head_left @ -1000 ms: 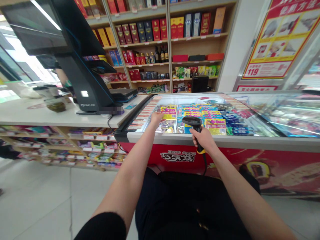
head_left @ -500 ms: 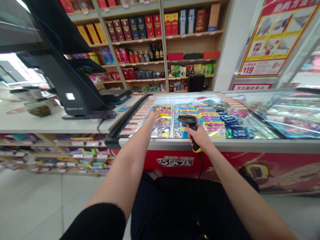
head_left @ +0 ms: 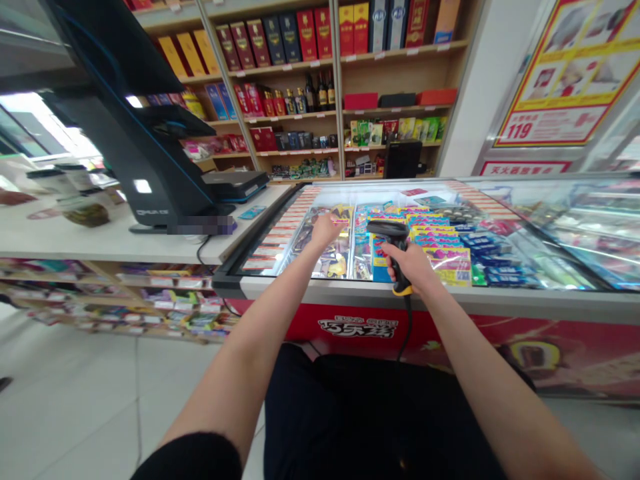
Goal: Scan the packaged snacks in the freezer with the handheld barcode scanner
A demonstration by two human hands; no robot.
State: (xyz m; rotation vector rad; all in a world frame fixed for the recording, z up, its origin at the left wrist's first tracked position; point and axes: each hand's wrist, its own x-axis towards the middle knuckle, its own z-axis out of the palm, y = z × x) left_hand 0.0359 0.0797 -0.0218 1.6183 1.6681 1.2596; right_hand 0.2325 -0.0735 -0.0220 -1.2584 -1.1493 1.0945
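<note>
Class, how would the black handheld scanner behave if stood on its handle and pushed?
The scanner would probably stay stiff, as its casing looks like hard plastic. It seems apt to tip, since its broad head overhangs a slim handle in the right hand. The cord at its base may tug.

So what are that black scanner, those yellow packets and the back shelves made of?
Black scanner: probably hard plastic, softly shiny, from its smooth moulded shape. Yellow packets: likely plastic film, judging by flat, brightly printed faces; gloss is unclear. Back shelves: wood or lookalike board, from the pale tan colour; seemingly matte.
</note>
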